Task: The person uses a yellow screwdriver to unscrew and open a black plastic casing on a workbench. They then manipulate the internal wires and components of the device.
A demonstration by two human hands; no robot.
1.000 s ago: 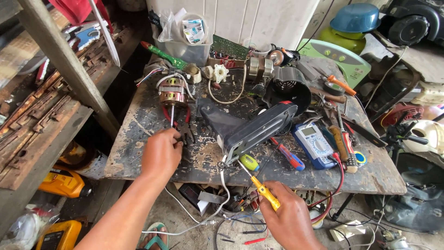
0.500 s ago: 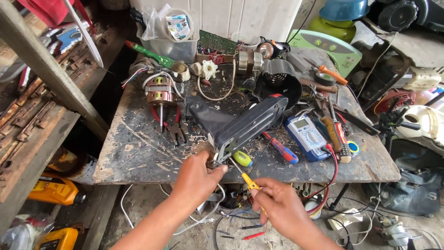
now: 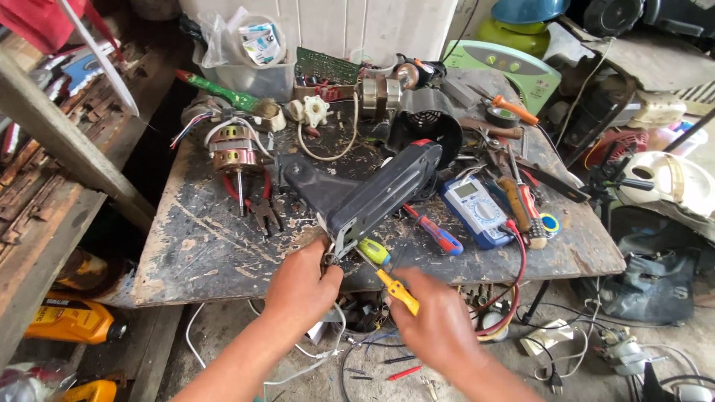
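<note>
Black plastic fan housing (image 3: 372,195) lay on a scarred, sawdust-strewn wooden tabletop (image 3: 201,253) among tools. Left hand (image 3: 302,286) fingers pinched its near end; right hand (image 3: 439,324) fingers gripped a yellow-handled screwdriver (image 3: 395,289), its tip hidden.

Black housing (image 3: 372,197) tilted, yellow screwdriver (image 3: 396,289) angled

Bright, even daylight with soft shadows; edges bow from wide-angle distortion, and moving parts blur slightly.

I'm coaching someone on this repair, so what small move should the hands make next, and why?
Probably bring the yellow-handled screwdriver in the right hand up to the near end of the long black plastic housing. The left hand already pinches that end, and the tip sits just short of it.
</note>
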